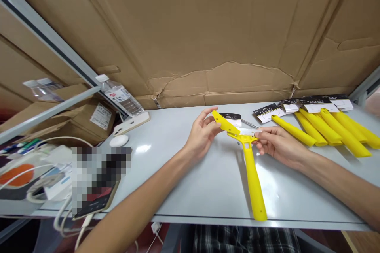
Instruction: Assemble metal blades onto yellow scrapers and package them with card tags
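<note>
A yellow scraper with a long handle is in front of me, its handle end toward the table's front edge. My left hand pinches a flat yellow cover plate with small holes, tilted above the left part of the scraper head. A thin metal blade lies at the head. My right hand has thumb and fingers closed at the right end of the head and blade. Just behind lie a black-and-white card and a thin metal rod, perhaps a screwdriver shaft.
Several yellow scrapers with header cards lie at the right. On the left are a water bottle, a white phone, a round white case, another phone and cables. Cardboard stands behind the table.
</note>
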The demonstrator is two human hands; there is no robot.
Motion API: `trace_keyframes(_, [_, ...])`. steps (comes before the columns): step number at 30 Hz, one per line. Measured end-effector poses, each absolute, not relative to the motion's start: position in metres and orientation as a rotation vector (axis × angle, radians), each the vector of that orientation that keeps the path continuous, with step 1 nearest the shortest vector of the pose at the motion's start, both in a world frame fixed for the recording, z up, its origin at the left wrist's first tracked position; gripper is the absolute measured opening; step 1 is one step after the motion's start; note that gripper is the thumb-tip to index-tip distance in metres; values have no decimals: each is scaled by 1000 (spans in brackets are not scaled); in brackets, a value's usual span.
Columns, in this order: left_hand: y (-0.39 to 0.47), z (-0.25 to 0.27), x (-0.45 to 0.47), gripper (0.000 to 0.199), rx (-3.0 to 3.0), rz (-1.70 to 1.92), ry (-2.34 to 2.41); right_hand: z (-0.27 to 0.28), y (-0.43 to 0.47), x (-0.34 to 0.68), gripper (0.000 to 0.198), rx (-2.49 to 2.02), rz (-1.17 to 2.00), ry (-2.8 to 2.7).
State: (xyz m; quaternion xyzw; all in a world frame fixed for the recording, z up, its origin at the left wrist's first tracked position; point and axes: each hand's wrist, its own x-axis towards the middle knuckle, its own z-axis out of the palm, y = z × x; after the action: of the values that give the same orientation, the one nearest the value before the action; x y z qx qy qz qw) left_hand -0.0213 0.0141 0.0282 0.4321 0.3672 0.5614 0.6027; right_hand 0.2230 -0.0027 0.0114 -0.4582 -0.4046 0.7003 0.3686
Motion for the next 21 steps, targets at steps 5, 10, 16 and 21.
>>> trace_keyframes(5, [15,27,-21,39,938,1314,858,11,-4,222,43,-1161,1793,-1056])
trace_keyframes(10, [16,19,-21,44,1002,1276,892,15,-6,220,49,-1166,1792,-1050])
trace_keyframes(16, [13,10,-16,37,1155,1251,934,13,-8,220,48,-1144,1798,-1094])
trace_keyframes(21, [11,10,-16,22,1418,1260,1026,10,-7,221,46,-1122,1797,-1117])
